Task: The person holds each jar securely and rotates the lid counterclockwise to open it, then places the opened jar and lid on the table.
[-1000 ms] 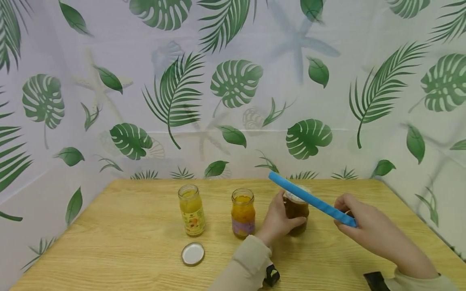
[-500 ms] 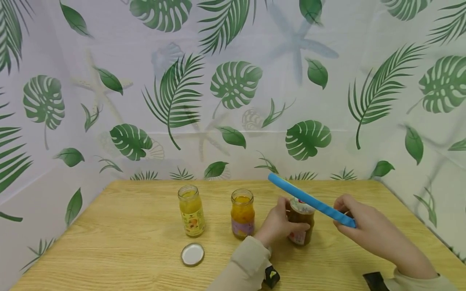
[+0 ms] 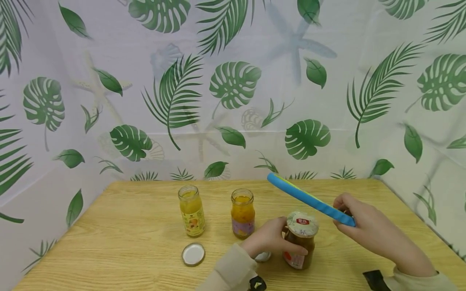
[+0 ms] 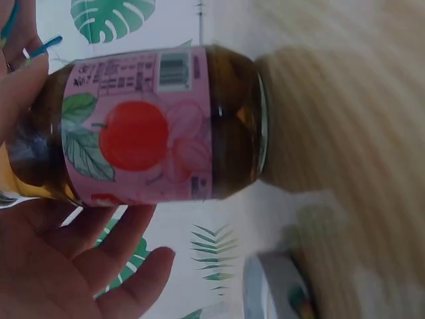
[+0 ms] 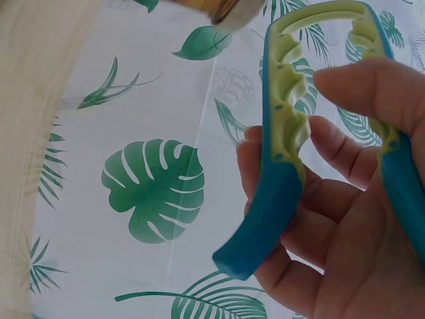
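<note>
My left hand [image 3: 267, 239] grips a capped glass jar [image 3: 301, 258] of dark fruit by its side. The jar has a patterned lid [image 3: 302, 224] and, in the left wrist view, a pink label with a red fruit [image 4: 133, 136]. Its base is close to the table; contact is unclear. My right hand [image 3: 373, 232] holds a blue and yellow-green jar opener [image 3: 309, 200] above and behind the jar, apart from the lid. The right wrist view shows the opener's notched inner edges [image 5: 290, 86] and two arms, with my fingers around them.
An uncapped tall yellow jar [image 3: 192, 212] and an uncapped orange jar [image 3: 243, 214] stand left of my hands on the wooden table [image 3: 120, 226]. One loose lid [image 3: 193, 254] lies in front of them; another lid [image 3: 263, 256] is partly behind my left hand. A leaf-print cloth [image 3: 233, 153] hangs behind.
My left hand has brought the capped jar nearer to me along the table, out from behind the opener. A second loose lid now shows beside that hand. The right hand stays nearly still.
</note>
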### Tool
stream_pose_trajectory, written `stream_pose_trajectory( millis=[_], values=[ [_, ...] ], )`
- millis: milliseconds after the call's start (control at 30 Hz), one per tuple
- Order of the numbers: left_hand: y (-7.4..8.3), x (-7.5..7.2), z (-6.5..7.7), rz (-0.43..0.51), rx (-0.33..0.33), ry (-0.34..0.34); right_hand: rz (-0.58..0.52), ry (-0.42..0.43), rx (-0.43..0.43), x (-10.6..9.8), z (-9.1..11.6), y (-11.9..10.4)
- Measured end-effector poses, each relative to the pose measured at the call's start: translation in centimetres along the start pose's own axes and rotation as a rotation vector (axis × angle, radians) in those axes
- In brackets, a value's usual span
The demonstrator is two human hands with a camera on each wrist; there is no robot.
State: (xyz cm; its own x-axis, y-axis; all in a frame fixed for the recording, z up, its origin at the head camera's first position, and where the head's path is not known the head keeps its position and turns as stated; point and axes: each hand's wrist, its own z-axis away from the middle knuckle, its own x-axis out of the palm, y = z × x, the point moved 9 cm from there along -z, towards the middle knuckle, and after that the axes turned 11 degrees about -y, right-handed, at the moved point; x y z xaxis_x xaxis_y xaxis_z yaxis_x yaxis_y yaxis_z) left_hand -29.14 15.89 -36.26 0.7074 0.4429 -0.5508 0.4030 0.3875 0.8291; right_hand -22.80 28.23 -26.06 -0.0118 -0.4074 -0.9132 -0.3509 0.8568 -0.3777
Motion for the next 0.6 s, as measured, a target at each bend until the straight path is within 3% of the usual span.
stream_pose_trajectory(
  millis=[133, 300, 600],
  values=[
    [0.3, 0.4, 1.7, 0.024, 0.100, -0.098, 0.012, 0.011, -0.014, 0.0, 0.0, -0.2],
    [0.1, 0.3, 4.1, 0.042, 0.188, -0.164, 0.016, 0.003, -0.024, 0.1, -0.2, -0.5],
    [-1.6, -0.9, 7.8, 0.081, 0.195, -0.199, 0.026, -0.004, -0.049, 0.6, -0.3, -1.3]
  ],
)
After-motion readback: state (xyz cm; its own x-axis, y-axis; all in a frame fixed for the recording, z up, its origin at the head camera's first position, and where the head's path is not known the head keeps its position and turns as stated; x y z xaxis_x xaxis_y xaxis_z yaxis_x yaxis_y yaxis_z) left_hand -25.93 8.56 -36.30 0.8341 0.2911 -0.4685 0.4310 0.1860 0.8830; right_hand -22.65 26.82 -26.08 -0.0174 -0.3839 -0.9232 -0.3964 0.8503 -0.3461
